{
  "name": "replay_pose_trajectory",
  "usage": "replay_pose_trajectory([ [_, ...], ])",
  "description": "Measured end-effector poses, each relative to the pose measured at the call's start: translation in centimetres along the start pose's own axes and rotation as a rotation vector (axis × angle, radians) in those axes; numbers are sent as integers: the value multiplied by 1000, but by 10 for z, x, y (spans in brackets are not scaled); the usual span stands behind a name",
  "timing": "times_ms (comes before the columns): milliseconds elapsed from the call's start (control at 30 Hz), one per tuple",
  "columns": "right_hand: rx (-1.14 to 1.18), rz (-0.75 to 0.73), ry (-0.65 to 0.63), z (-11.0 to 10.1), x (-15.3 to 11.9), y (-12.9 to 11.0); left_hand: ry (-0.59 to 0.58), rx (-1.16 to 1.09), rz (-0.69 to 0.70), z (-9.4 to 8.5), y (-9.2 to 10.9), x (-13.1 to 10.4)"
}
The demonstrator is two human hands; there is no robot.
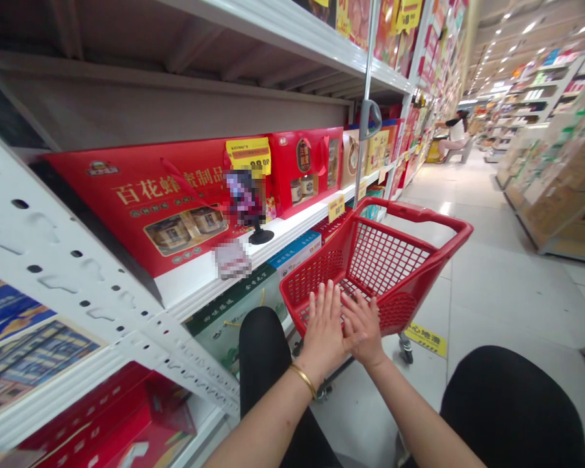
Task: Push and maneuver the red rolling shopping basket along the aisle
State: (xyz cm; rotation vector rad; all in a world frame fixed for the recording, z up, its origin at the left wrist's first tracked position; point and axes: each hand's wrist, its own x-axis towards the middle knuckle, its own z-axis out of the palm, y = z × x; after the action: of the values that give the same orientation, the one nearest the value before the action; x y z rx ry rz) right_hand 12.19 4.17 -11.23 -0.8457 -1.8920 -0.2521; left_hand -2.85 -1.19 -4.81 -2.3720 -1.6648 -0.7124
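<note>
Red shopping cart [385, 257] sits at the centre-right of the frame, basket tilted in view, just beyond the hands. Left hand [324, 328] and right hand [365, 328] meet at the centre, fingers stretched out and a bit spread, touching each other around the thumbs; neither grips anything visible. Both overlap the near side of the cart; can't tell if fingertips touch it. Step in hand looks like the two hands being brought together: best done with loose wrists, light even contact, fingertips out of the mesh holes and the gold bracelet [303, 380] on the left wrist kept off the rim. Cart reads as smooth, glossy plastic, square lattice walls, rounded rim, caster [406, 348] beneath. Black-clothed knees, left [263, 335] and right [511, 409], flank the arms; fabric looks matte. To the left, white metal shelf [297, 242], ridged front edge, slotted upright [102, 273]. On it, boxy red gift box [175, 192], probably card, with printed jars, plus a smaller red box [305, 172]; small round black stand [262, 236] in front, its top pixelated. Green box [244, 302] below. Pale shiny floor [492, 292], flat yellow floor sign [429, 339] right of the cart. Seated person [455, 135] far off, upper right.
</note>
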Motion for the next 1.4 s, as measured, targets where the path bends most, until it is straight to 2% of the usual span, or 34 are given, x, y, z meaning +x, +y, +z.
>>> replay_pose_trajectory([
  [67, 3, -58, -28, 0, 0, -2, 3, 6, 1, 0, 0, 0],
  [100, -11, -37, -14, -2, 2, 3, 4, 9, 1, -1, 0, -1],
  [233, -87, 232, 153, -10, 15, 34, 16, 14, 9, 0, -1, -1],
  [267, -88, 262, 167, -10, 16, 37, 19, 15, 11, 0, -1, -1],
  [333, -69, 225, 138, -6, 13, 32, 23, 16, 9, 0, -1, -1],
  [467, -39, 15, 47, 5, 1, 6, 17, 10, -5, 1, -1, -1],
  [533, -53, -20, 21, 5, 0, 5, 8, -2, -8, 1, -1, -1],
  [600, -78, 30, 33, 1, 4, 13, -2, -17, -12, 1, -1, -1],
  [700, -95, 177, 118, -3, 9, 26, -2, -32, -13, 2, 0, -1],
  [767, -90, 220, 140, -2, 9, 23, 3, -36, -12, 2, 0, 0],
  [933, -56, 20, -10, 7, -2, -4, -12, -41, 4, 2, -1, 1],
  [1000, -76, 29, -7, 8, -3, -5, -15, -43, 6, 2, -2, 1],
  [1167, -89, 318, 97, 1, 8, 20, -6, -37, 11, 4, -2, 1],
  [1233, -71, 380, 130, 1, 9, 24, -15, -17, 15, 4, -1, 2],
  [1400, -36, 235, 80, 14, -5, 3, -44, 81, 8, 4, 2, 3],
])
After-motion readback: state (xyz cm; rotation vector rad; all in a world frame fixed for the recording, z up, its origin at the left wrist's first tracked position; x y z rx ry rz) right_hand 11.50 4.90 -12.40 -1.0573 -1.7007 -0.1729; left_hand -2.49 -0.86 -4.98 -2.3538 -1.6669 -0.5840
